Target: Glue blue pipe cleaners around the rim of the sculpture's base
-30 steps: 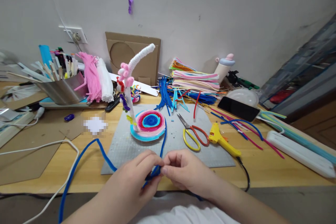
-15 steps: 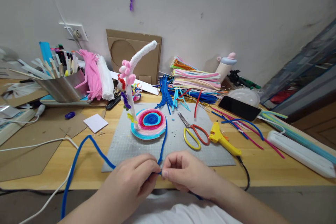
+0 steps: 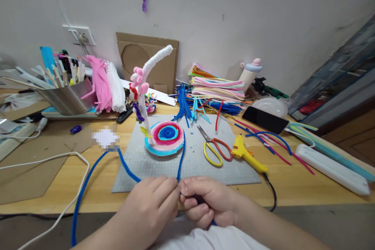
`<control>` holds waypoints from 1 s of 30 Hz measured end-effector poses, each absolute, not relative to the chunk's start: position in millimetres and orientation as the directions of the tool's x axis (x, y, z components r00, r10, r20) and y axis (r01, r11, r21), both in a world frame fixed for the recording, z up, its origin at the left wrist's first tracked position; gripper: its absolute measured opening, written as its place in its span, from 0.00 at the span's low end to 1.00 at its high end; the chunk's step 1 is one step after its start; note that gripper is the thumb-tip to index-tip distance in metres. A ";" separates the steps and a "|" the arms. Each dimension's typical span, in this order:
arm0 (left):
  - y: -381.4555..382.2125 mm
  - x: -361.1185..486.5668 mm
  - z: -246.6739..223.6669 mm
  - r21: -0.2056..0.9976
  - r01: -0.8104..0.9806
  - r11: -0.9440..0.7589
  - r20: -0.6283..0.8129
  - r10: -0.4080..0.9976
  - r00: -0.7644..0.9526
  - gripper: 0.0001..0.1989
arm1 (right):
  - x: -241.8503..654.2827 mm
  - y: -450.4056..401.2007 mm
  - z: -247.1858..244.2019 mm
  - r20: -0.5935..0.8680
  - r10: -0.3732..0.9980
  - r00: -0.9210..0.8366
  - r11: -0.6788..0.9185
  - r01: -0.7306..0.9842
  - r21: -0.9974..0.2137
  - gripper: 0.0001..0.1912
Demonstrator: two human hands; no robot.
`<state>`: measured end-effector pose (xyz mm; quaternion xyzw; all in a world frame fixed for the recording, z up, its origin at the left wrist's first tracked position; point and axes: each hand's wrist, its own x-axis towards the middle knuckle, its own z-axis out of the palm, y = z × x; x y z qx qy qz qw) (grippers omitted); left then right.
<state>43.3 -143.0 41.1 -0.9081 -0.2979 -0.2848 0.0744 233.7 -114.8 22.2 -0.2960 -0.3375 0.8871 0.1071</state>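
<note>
Both hands meet at the table's front edge, pinching a blue pipe cleaner (image 3: 129, 168) between them. My left hand (image 3: 156, 205) is closed on it, and the long strand bends away to the left. My right hand (image 3: 205, 199) grips close beside, fingers curled, with blue showing in the palm. Another blue strand (image 3: 181, 161) runs from my fingertips up to the right rim of a round base (image 3: 165, 152) coiled in blue, red, pink and light blue. From this base a white stem (image 3: 143, 109) rises, bearing small coloured flowers and curving right at its top.
On the grey cutting mat (image 3: 193, 174) lie scissors (image 3: 212, 146), with a yellow glue gun (image 3: 249, 154) to their right. Behind are pipe cleaner bundles (image 3: 218, 86) and a phone (image 3: 265, 120). A metal holder (image 3: 68, 97) stands left; a white power strip (image 3: 331, 170) lies right.
My hands have drawn together, the right fingers curling more tightly. The blue strand's bend on the left has shifted right and lies wider. The view has moved slightly.
</note>
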 end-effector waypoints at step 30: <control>-144.4 52.5 51.3 0.442 0.695 -0.568 0.249 0.821 0.513 0.08 | 236.1 -122.2 24.0 -0.405 0.616 -0.676 -0.512 0.049 -0.858 0.08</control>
